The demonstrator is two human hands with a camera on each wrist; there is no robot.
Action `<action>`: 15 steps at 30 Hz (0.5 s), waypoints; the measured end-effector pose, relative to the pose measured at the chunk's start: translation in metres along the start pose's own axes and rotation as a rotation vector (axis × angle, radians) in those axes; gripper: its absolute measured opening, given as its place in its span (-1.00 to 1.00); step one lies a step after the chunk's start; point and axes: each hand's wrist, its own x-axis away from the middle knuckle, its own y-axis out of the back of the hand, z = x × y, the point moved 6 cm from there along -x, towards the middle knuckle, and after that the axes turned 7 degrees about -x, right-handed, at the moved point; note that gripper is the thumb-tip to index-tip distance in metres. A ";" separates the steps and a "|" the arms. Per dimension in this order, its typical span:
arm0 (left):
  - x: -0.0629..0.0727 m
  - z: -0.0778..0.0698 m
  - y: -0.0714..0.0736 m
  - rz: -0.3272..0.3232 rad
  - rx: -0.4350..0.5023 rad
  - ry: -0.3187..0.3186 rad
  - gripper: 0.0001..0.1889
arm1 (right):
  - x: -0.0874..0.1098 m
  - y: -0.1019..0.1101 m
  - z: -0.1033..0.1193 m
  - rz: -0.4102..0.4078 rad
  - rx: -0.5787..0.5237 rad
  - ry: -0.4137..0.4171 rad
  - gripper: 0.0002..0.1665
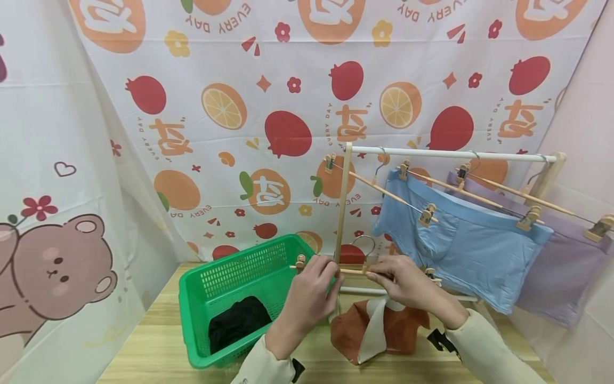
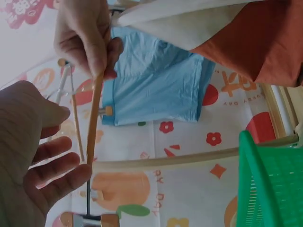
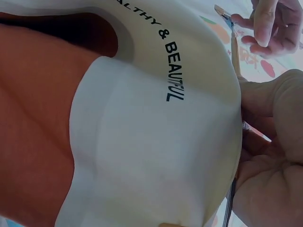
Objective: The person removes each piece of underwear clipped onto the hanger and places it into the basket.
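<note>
Below the rack my right hand (image 1: 408,280) pinches the wooden bar of a clip hanger (image 1: 354,272); its metal hook stands upward. My left hand (image 2: 45,158) is at the hanger's other half, fingers spread, fingertips at the bar and thumb apart from it. A wooden clip (image 1: 300,262) at that end shows no cloth in it. Rust-brown underpants (image 1: 403,328) with a pale waistband hang under my right hand. Lettering runs along the waistband (image 3: 142,137) in the right wrist view. Where they are fastened is largely hidden.
A green basket (image 1: 184,314) with black cloth (image 1: 240,322) inside stands left on the wooden table (image 1: 139,341). To the right is a rack (image 1: 431,153) carrying blue underpants (image 1: 484,240), purple underpants (image 1: 561,272) and a bare clip hanger (image 1: 384,191). Printed curtains enclose the space.
</note>
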 end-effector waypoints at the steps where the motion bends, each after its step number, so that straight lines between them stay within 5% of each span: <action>1: 0.000 -0.001 -0.002 0.019 -0.007 0.004 -0.88 | 0.000 0.000 0.000 -0.003 -0.004 0.006 -0.87; 15: -0.002 -0.018 -0.022 0.149 -0.160 0.001 -0.73 | -0.003 -0.009 0.001 0.030 -0.028 -0.013 -0.86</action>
